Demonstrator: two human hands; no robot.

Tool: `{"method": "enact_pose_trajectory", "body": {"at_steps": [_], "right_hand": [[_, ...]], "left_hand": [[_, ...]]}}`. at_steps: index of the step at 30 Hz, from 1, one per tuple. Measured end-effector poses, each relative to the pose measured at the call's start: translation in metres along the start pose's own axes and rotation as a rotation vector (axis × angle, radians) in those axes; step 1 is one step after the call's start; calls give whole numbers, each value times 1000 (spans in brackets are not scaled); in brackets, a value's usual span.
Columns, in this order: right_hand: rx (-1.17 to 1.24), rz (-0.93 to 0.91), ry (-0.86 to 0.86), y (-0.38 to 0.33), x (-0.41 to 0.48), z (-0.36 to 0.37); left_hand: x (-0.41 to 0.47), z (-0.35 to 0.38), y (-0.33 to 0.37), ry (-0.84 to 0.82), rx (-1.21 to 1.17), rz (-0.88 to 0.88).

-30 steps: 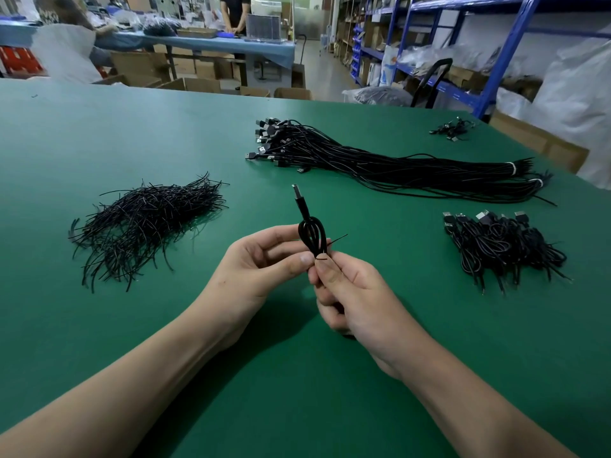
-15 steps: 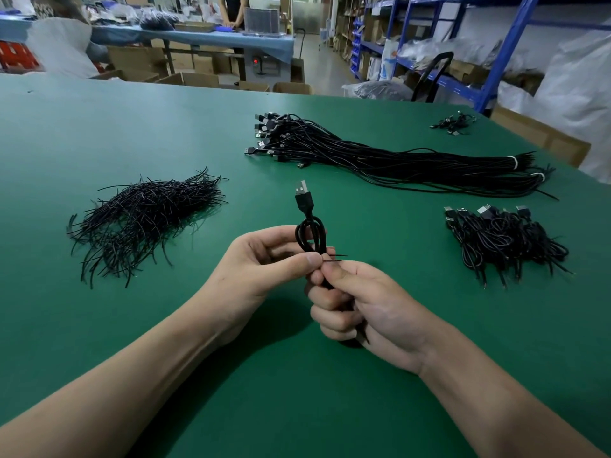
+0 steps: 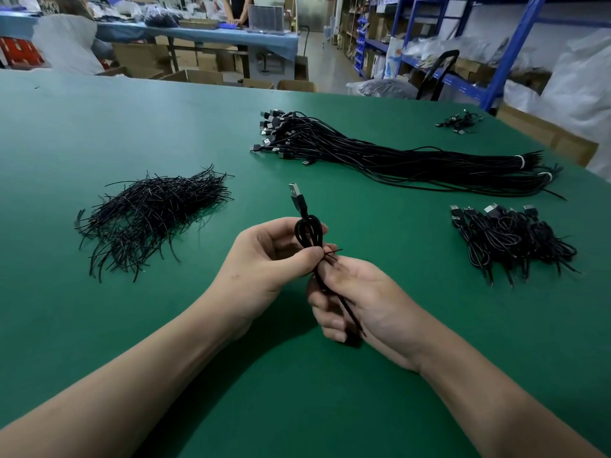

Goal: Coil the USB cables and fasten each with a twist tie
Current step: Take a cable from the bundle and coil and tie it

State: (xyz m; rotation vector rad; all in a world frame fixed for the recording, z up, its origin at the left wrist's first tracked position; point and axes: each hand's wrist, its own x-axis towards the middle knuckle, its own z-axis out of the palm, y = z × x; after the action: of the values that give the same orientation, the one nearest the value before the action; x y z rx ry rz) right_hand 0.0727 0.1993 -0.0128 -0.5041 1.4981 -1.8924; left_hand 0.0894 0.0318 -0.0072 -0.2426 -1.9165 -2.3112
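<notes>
- Black and thin, the coiled USB cable [image 3: 308,233] is held upright just above the green table [image 3: 99,342], with its silver plug [image 3: 294,189] pointing away from the person.
- The left hand [image 3: 264,259] pinches the coil's waist between thumb and forefinger.
- The right hand [image 3: 363,302] has its fingers [image 3: 325,309] curled round the lower strands, which run down across the palm.
- A thin black wire twist tie [image 3: 333,253] sits at the pinch, and its two short ends stick out to the right. I cannot tell how many turns it has.
- Likely risk: if the left pinch eases before the tie is twisted tight, the springy loops could open and the coil lose its shape.
- The tie ends are short and slick, so they could slip from the fingertips and the wrap unwind.
- Twisting hard could drag the tie off the waist toward the plug, leaving the lower strands loose.
- The heap of loose black ties [image 3: 152,213] lies well to the left, the long bundle of uncoiled cables [image 3: 396,157] beyond, and the pile of finished coils [image 3: 509,239] to the right. A dropped coil among these would be easy to mix up.
</notes>
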Motion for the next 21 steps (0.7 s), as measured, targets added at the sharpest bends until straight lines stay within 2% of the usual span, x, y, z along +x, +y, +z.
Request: {"method": "enact_pose_trajectory", "body": {"at_steps": [2, 5, 6, 8, 14, 17, 21], "right_hand": [[-246, -80, 139, 0, 2, 3], [-698, -307, 471, 1, 3, -2], [-811, -379, 539, 1, 2, -4], [-929, -488, 572, 0, 1, -7], [-973, -574, 583, -3, 3, -10], [-867, -505, 653, -5, 1, -10], [-733, -395, 589, -2, 1, -8]], "left_hand": [[1, -1, 1, 35, 17, 13], [2, -3, 3, 88, 50, 17], [2, -3, 2, 90, 62, 5], [2, -2, 1, 69, 78, -26], [1, -3, 1, 7, -4, -91], [1, -4, 0, 2, -2, -77], [1, -3, -1, 14, 56, -21]]}}
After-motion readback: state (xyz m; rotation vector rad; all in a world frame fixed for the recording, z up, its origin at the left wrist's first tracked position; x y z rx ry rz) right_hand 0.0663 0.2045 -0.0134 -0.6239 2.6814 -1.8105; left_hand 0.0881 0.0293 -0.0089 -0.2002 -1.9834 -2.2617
